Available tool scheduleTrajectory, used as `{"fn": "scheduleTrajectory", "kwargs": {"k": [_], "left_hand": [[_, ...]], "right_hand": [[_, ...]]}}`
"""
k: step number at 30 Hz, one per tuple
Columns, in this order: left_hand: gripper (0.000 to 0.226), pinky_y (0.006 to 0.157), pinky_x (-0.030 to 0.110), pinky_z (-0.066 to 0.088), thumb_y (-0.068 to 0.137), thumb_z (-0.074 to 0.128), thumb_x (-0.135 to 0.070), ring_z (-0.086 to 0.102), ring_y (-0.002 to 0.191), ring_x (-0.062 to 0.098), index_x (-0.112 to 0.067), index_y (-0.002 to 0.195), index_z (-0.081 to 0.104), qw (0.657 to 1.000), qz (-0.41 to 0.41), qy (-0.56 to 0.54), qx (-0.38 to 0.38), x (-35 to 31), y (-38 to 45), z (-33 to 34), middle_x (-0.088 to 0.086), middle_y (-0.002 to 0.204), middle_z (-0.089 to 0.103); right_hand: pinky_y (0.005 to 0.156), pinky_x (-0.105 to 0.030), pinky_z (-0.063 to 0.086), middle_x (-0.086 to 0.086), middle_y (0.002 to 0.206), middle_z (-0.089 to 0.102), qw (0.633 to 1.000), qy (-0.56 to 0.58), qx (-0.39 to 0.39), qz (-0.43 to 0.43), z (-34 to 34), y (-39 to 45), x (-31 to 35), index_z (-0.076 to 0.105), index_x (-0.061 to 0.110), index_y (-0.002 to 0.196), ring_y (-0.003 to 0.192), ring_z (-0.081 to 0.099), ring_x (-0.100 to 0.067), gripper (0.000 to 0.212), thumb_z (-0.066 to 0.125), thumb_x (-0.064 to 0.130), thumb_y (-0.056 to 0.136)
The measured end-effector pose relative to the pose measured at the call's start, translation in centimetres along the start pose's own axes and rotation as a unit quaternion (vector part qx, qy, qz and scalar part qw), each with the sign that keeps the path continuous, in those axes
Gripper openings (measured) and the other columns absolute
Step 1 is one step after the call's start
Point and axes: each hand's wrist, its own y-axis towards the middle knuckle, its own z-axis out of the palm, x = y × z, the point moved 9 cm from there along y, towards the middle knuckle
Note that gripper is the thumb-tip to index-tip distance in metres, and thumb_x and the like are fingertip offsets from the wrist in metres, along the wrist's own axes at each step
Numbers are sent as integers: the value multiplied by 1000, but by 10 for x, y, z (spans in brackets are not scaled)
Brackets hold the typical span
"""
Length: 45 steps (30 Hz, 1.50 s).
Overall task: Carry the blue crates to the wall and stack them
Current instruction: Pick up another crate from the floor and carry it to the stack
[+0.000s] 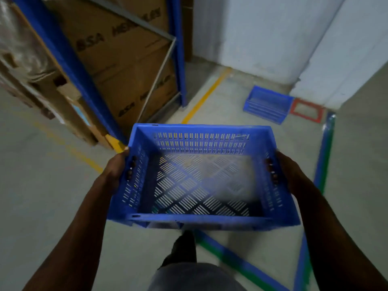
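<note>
I hold an empty blue slotted crate [201, 219] in front of my waist, level and off the floor. My left hand [116, 166] grips its left handle slot, fingertips showing through the wall. My right hand [288, 171] grips the right handle slot the same way. A second blue crate [266, 105] stands on the floor ahead to the right, close to the white wall [262, 34] and its corner.
A blue rack [63, 51] loaded with brown cartons [126, 59] fills the left. Yellow floor lines [206, 95] run beside it. A red frame [306, 110] lies right of the far crate. Blue-green tape [324, 156] marks the floor at right. My shoe [183, 246] shows below the crate.
</note>
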Motion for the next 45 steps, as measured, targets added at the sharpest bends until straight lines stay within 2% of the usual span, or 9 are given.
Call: {"fn": "scheduleTrajectory", "kwargs": {"k": [4,8,14,21,26,34,45], "left_hand": [[51,35,17,28,101,38,-60,37,38,13,-18,81,60,998,2,35,46,-65,92,85,-1,63,49],[51,35,14,26,101,36,-61,36,33,9,-20,80,59,992,3,81,96,-133,165,178,-6,52,49],[46,32,16,24,104,35,-52,33,31,6,-19,80,57,976,16,115,183,-236,247,328,-4,60,48],[48,32,18,24,106,32,-50,31,32,9,-16,82,56,966,23,145,213,-312,362,490,-4,58,50],[47,33,18,27,106,35,-48,33,33,11,-15,80,57,969,33,141,198,-356,424,580,-1,57,50],[50,36,20,33,104,38,-54,37,38,14,-13,83,58,975,-4,124,183,-417,532,697,3,65,54],[49,40,25,36,105,37,-53,42,44,17,-13,84,58,966,2,175,191,-532,712,889,3,66,55]], "right_hand": [[39,-23,32,-5,68,55,999,44,-27,14,-40,58,25,61,12,92,45,38,-16,52,45,61,97],[35,-22,28,-4,62,54,991,81,-106,6,-81,104,56,62,13,88,40,35,-14,52,43,60,99],[35,-22,27,-4,64,53,975,147,-168,21,-147,175,100,62,16,84,39,33,-14,52,40,61,99],[36,-21,26,-3,65,53,964,165,-203,38,-229,302,164,59,16,84,40,34,-13,49,37,56,101],[35,-21,27,0,60,54,966,152,-204,49,-284,400,236,60,18,81,39,35,-13,48,38,56,101],[35,-21,28,0,62,54,969,114,-210,60,-363,548,358,59,18,82,40,37,-13,47,41,58,100],[38,-22,32,-7,67,54,964,116,-230,62,-450,775,469,59,12,87,39,42,-15,46,44,54,101]]}}
